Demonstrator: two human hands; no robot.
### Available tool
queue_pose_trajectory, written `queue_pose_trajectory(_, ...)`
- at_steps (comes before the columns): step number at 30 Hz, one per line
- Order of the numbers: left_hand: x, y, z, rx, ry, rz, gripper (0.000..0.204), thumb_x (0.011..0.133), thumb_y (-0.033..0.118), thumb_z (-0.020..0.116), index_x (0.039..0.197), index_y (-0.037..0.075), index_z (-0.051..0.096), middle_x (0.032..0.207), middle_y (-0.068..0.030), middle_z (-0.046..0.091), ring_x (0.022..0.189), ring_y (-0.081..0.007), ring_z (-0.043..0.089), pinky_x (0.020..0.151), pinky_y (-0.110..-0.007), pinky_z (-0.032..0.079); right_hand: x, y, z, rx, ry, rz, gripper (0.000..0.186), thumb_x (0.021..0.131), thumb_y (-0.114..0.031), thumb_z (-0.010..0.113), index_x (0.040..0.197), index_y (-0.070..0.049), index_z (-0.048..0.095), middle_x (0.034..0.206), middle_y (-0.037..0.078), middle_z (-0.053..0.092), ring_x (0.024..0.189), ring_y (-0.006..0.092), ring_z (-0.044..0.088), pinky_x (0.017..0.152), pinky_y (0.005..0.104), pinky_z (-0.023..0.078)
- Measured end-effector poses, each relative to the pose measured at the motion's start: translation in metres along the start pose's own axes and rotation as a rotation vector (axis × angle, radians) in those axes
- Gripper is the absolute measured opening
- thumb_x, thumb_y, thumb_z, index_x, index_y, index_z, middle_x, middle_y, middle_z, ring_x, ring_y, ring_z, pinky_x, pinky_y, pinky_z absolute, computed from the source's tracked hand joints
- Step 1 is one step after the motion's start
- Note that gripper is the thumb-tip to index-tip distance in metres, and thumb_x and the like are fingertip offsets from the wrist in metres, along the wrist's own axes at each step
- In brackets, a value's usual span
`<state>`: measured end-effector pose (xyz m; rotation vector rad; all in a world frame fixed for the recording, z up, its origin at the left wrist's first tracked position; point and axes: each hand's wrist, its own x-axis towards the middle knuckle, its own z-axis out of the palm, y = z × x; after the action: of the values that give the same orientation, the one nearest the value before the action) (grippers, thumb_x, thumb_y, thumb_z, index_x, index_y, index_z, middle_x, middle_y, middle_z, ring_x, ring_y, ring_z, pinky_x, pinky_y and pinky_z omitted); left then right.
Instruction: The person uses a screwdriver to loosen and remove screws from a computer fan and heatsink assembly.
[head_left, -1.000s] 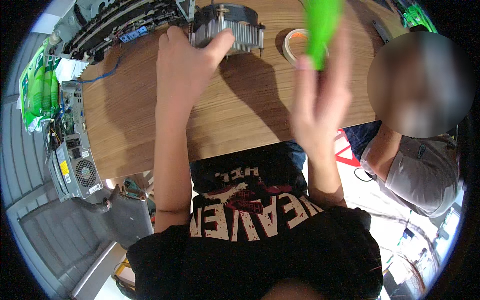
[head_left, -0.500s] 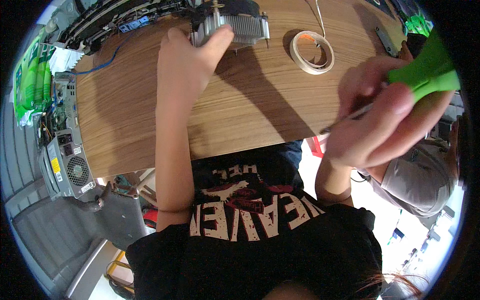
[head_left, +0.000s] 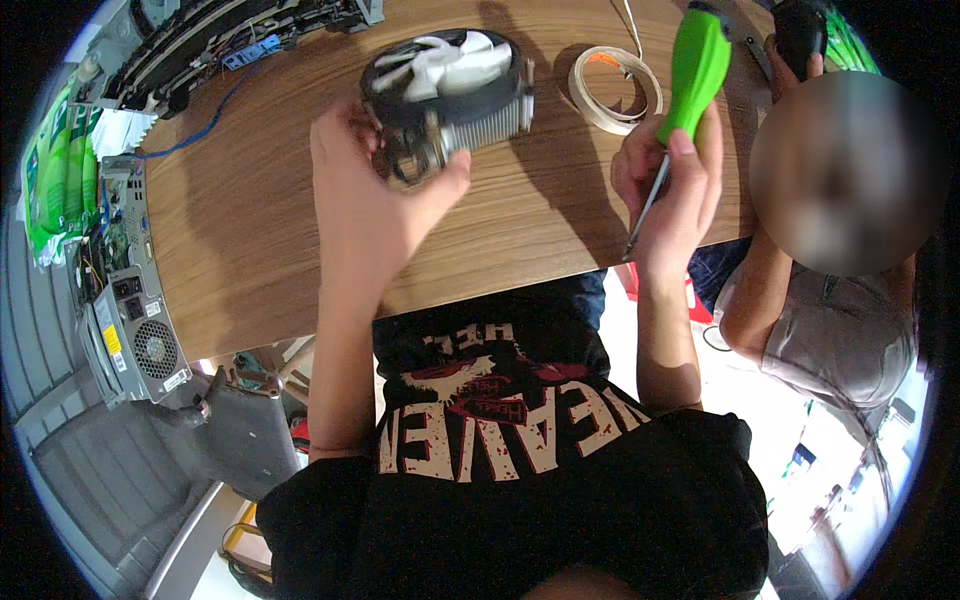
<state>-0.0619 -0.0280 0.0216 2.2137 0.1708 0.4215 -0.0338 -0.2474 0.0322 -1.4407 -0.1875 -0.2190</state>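
Note:
My left hand (head_left: pixel 365 215) grips a CPU cooler (head_left: pixel 480 125) from its near left side, thumb against the metal fins. White fan blades (head_left: pixel 440 68) sit in its black ring and face up; a dark loop hangs at the near side. Further right, my right hand (head_left: pixel 672 195) is closed around a screwdriver (head_left: pixel 695 75). Its green handle points up and away, while the thin metal shaft slants down toward the table's front edge, touching nothing that I can see. The fingers at the back of the cooler are partly hidden and slightly blurred.
A roll of tape (head_left: pixel 615 92) lies beyond my right hand on the wooden table (head_left: pixel 230 240). An opened computer case (head_left: pixel 240 50) stands at the far left, a blue cable (head_left: pixel 200 138) beside it. Another computer unit (head_left: pixel 140 335) borders the left edge. A person (head_left: pixel 840 320) sits at the right.
The cooler has come nearer and tilted, so its fan now shows. My right hand has moved left with the screwdriver, whose handle has swung upright.

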Motion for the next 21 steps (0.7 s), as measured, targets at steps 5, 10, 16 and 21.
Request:
queue_pose_trajectory(5, -0.030, -0.008, 0.011, 0.153, -0.002, 0.167, 0.093, 0.059, 0.029, 0.092, 0.126, -0.006, 0.037, 0.115, -0.0200, 0.044, 0.107, -0.0353, 0.049, 0.091, -0.045, 0.044, -0.010, 0.017, 0.000, 0.113, 0.046, 0.125, 0.050, 0.095, -0.016, 0.037, 0.142, -0.002, 0.033, 0.068, 0.006, 0.050, 0.044, 0.0094, 0.040, 0.040, 0.0222, 0.032)
queue_pose_trajectory(10, -0.041, -0.016, 0.011, 0.151, -0.068, 0.103, 0.117, 0.053, 0.029, 0.095, 0.141, -0.004, 0.026, 0.128, -0.0251, 0.040, 0.120, -0.0410, 0.045, 0.102, -0.048, 0.041, -0.016, 0.020, -0.003, 0.093, 0.141, 0.191, 0.047, 0.095, -0.026, 0.036, 0.135, 0.000, 0.036, 0.062, 0.003, 0.037, 0.042, 0.0095, 0.032, 0.038, 0.0241, 0.025)
queue_pose_trajectory(16, -0.029, -0.014, -0.035, -0.274, -0.339, 0.020, 0.147, 0.046, 0.038, 0.096, 0.155, 0.005, 0.004, 0.150, -0.0259, 0.027, 0.138, -0.0395, 0.034, 0.112, -0.047, 0.033, -0.017, 0.022, -0.010, 0.168, 0.102, 0.229, 0.056, 0.092, -0.025, 0.041, 0.142, -0.002, 0.032, 0.067, 0.007, 0.050, 0.047, 0.0104, 0.041, 0.040, 0.0223, 0.032)
queue_pose_trajectory(21, -0.007, 0.019, -0.040, -0.056, -0.368, 0.175, 0.131, 0.053, 0.044, 0.091, 0.152, -0.003, 0.020, 0.156, -0.0211, 0.025, 0.144, -0.0350, 0.027, 0.117, -0.047, 0.024, -0.020, 0.023, -0.014, 0.300, 0.039, 0.301, 0.054, 0.091, -0.027, 0.042, 0.139, -0.003, 0.035, 0.065, 0.007, 0.050, 0.047, 0.0102, 0.041, 0.040, 0.0223, 0.031)
